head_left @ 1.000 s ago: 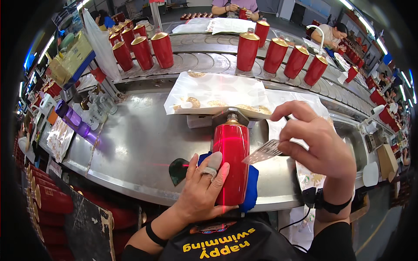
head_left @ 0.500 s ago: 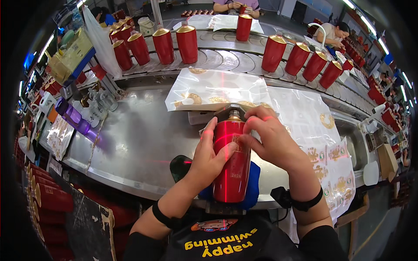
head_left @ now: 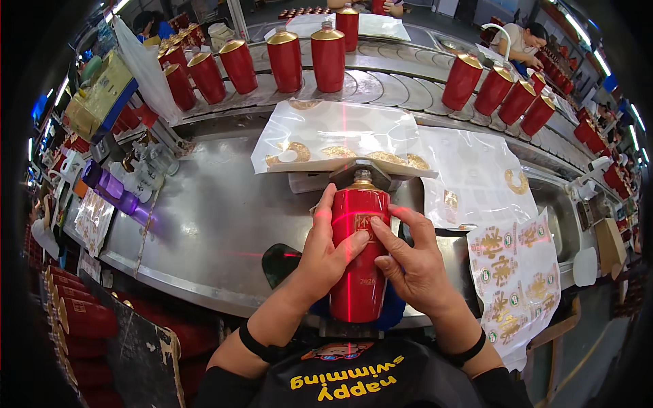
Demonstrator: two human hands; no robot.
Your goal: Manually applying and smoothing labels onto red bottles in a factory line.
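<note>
A red bottle (head_left: pixel 357 289) with a gold shoulder and clear neck lies tilted in front of me, its neck pointing away against a dark rest (head_left: pixel 371 173). My left hand (head_left: pixel 325 248) is closed round its left side, thumb on the front. On the right side my right hand (head_left: pixel 411 258) grips it too, with a fingertip pressing beside the small gold emblem (head_left: pixel 362 223) on the front. Red laser lines cross the bottle and fingers. Blue cloth (head_left: pixel 391 309) shows beneath the bottle, mostly hidden.
Red bottles (head_left: pixel 329 58) stand along a curved conveyor (head_left: pixel 381 88) beyond the metal table (head_left: pixel 197 204). A white sheet with gold stickers (head_left: pixel 326 132) lies behind the rest; another sticker sheet (head_left: pixel 510 272) hangs over the right edge. At left lies a purple water bottle (head_left: pixel 115 190). A co-worker (head_left: pixel 520 44) sits far right.
My right hand has come down from near the bottle's neck onto its front and right side. Bottles on the nearer conveyor lane have shifted right. My left hand keeps its hold.
</note>
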